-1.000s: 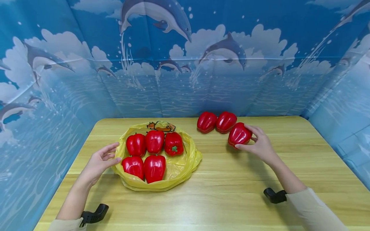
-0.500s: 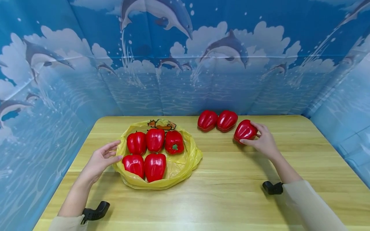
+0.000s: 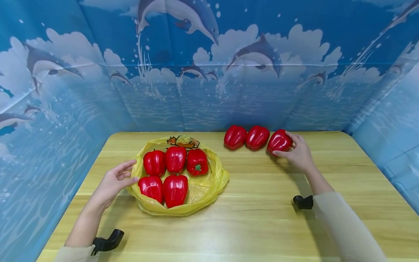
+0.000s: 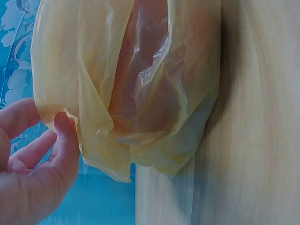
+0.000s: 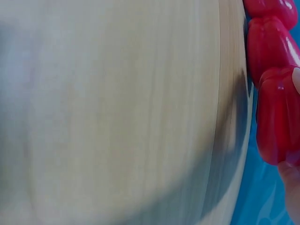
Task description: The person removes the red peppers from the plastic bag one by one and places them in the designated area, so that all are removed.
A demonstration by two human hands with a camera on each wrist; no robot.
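Thumb and fingers spread apart, the left hand touches the left rim of a yellow plastic bag. Inside lie five red peppers, three behind two. Further right, two more peppers lie on the table. Just beside them, the right hand grips one pepper.

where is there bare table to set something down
Bare table lies between the yellow bag and right arm, in front of the three-pepper row, and from that arm to the right edge. Crowded: the bag, with five peppers and the left hand at its rim; and the row, its end pepper in the right hand.
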